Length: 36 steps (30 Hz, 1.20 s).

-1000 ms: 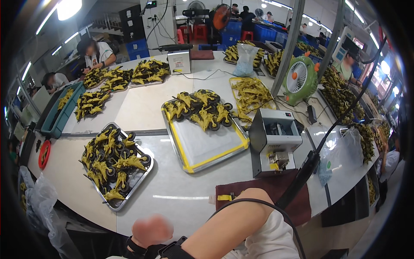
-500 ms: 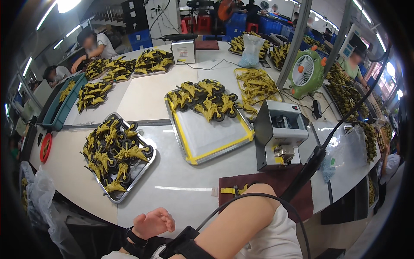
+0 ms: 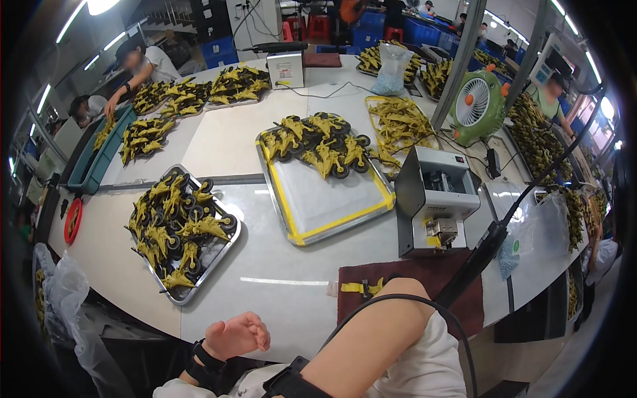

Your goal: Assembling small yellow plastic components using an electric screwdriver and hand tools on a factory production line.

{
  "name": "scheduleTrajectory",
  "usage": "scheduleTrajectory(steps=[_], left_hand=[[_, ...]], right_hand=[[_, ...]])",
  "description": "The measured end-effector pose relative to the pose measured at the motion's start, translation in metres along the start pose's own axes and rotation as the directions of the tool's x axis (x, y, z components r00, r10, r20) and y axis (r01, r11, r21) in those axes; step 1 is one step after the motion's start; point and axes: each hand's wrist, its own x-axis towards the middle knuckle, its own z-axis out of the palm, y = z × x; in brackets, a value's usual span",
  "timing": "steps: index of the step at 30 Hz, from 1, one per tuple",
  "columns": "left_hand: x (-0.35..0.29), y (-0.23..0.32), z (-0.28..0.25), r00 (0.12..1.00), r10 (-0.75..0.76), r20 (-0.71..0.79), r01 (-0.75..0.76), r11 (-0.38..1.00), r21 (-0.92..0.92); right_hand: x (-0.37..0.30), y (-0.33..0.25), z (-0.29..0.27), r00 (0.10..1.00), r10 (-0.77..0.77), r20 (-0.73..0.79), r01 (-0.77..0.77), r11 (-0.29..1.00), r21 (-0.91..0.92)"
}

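Note:
My left hand (image 3: 237, 336) hovers at the near table edge, palm up. Its fingers are loosely curled, the thumb stands apart, and nothing lies in it. My right forearm (image 3: 375, 338) is folded back from the elbow toward the lower edge, with a black strap at the wrist; the right hand is out of view. Beyond the elbow, a small yellow part with a black strip (image 3: 362, 287) lies on a dark red cloth (image 3: 408, 268). A long black handheld tool (image 3: 472, 264) on a cable slants down beside the elbow. Nearest to my left hand is a metal tray (image 3: 229, 249) of yellow toy vehicles with black wheels (image 3: 159, 235).
A taped tray (image 3: 318, 232) holds similar vehicles at its far end. Right of it stands a grey machine (image 3: 438, 199), with a green fan (image 3: 479, 106) behind. A red ring-shaped dish (image 3: 73, 221) and a teal bin (image 3: 86, 176) are at left, near another person (image 3: 142, 69).
The view has shifted slightly, so the tabletop sits a little higher. My left hand keeps its shape and place. At far left, the other person's hand has moved down toward the teal bin.

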Motion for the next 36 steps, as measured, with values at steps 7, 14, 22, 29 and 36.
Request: scheduleTrajectory(steps=[7,14,22,29,36], left_hand=[[0.031,0.029,0.004,0.978,-0.201,0.054,0.19,0.968,0.164],[0.031,0.028,0.004,0.963,-0.265,0.046,0.255,0.955,0.151],[0.023,0.034,0.01,0.977,-0.211,0.016,0.205,0.962,0.179],[0.022,0.032,0.007,0.975,-0.224,0.011,0.22,0.965,0.145],[0.016,0.032,0.008,0.972,-0.233,-0.016,0.234,0.965,0.123]], right_hand=[[-0.004,0.0,0.003,0.993,0.093,0.078,-0.097,0.994,0.052],[-0.002,0.004,0.014,0.992,-0.069,-0.103,0.068,0.998,-0.013],[-0.002,0.006,0.023,0.988,-0.114,-0.102,0.109,0.993,-0.055],[-0.001,0.013,0.027,0.97,-0.141,-0.198,0.139,0.99,-0.028],[-0.005,0.02,0.02,0.94,-0.317,-0.124,0.313,0.948,-0.053]])
